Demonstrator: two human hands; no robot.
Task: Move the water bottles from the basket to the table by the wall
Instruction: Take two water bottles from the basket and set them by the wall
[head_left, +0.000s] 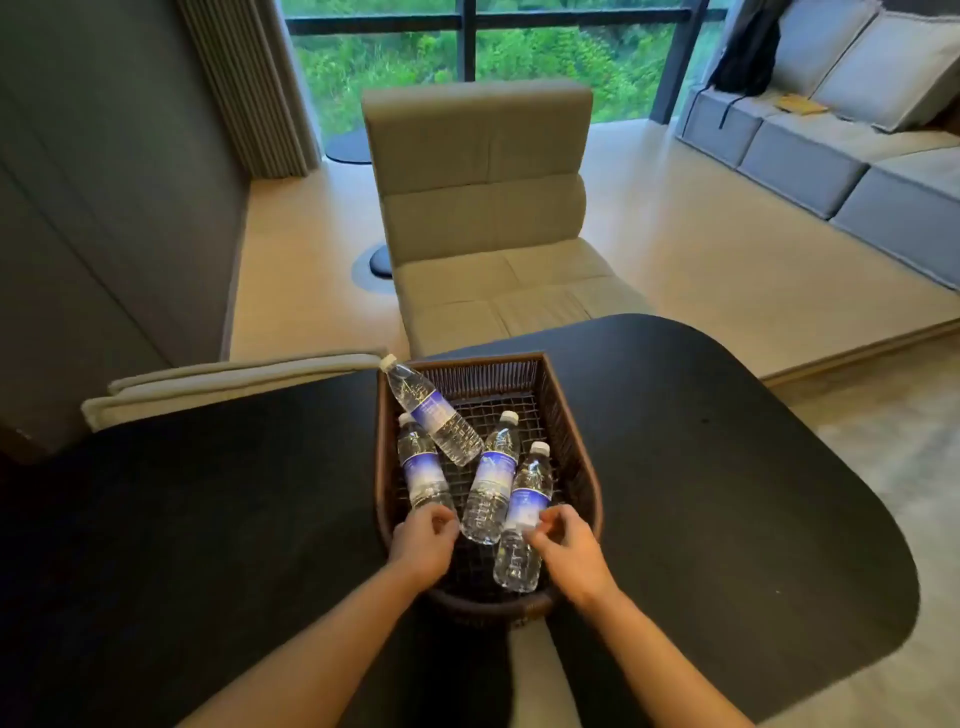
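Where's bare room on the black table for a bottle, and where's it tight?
Free: the black oval table right of the brown wicker basket, out to its curved edge, and left of the basket toward the folded beige cloth. Crowded: inside the basket, four clear water bottles overlap, with the left hand and right hand among them.

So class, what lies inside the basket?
Four water bottles lie in the basket, one propped on the rim. Both hands, left and right, reach in, covering the bottle bases.
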